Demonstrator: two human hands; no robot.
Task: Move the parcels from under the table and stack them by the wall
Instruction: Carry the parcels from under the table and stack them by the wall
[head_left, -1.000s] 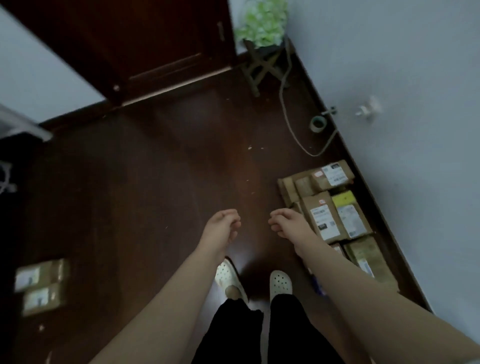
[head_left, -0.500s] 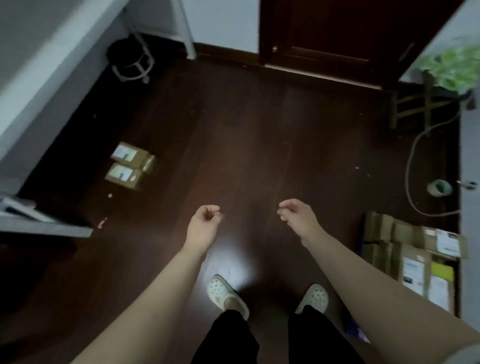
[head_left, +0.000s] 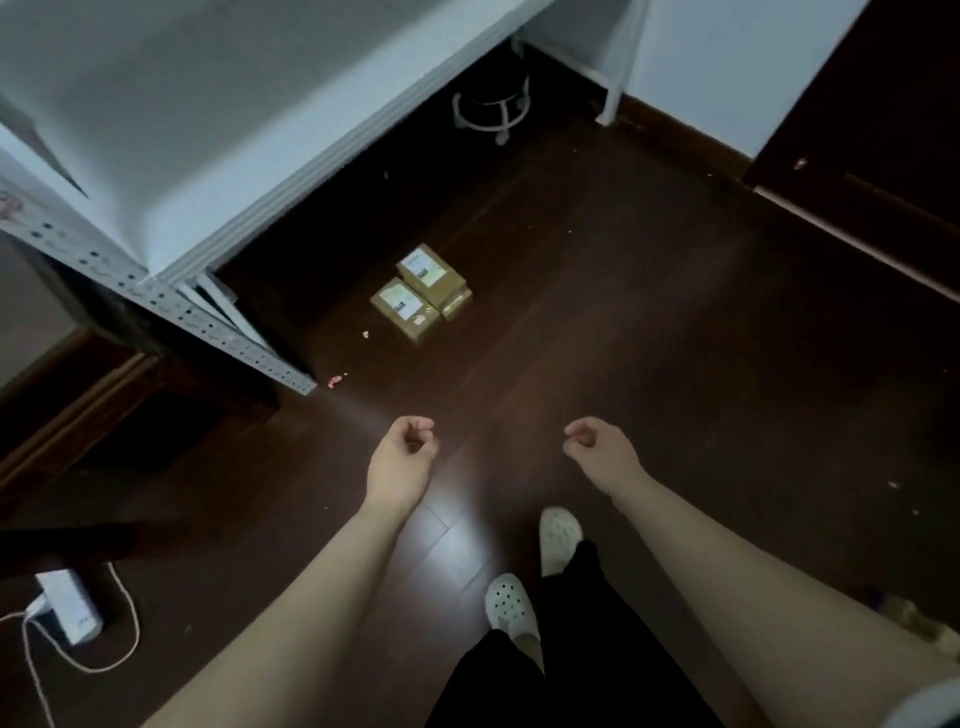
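**Desk:** What is changing in this shot?

**Me:** I am turning away from the wall. A second ago the stacked cartons were filling the right of my view. Now they are dropping out of sight, and the white table (head_left: 208, 130) is swinging in across the upper left. The two brown cardboard parcels with white labels (head_left: 418, 291) are now sitting almost straight ahead of me, not off at the left edge.

**Desk:** Where exactly are they lying?

**Me:** They are lying on the dark wooden floor (head_left: 675, 364), side by side and touching, just beside the table's front edge and near its corner leg. A smaller brown piece (head_left: 457, 302) is lying against their right side. I cannot tell whether it is a third parcel.

**Desk:** And your hands?

**Me:** Both are hanging out in front of me, carrying nothing. My left hand (head_left: 402, 457) and my right hand (head_left: 597, 452) are loosely curled, thumb close to forefinger, and they are well apart from the parcels and from each other.

**Desk:** What is that meaning for the job?

**Me:** I am judging that I am heading back empty-handed for the next load, and that these may be the last ones by the table.

**Desk:** Is anything holding anything?

**Me:** The parcels are closed, so their contents are staying hidden. Towards the table's far end a round black stool on a white ring base (head_left: 491, 104) is standing, with nothing on it that I can make out. At lower left a white power strip (head_left: 70, 613) is lying with a pale cord (head_left: 124, 649) looping beside it.
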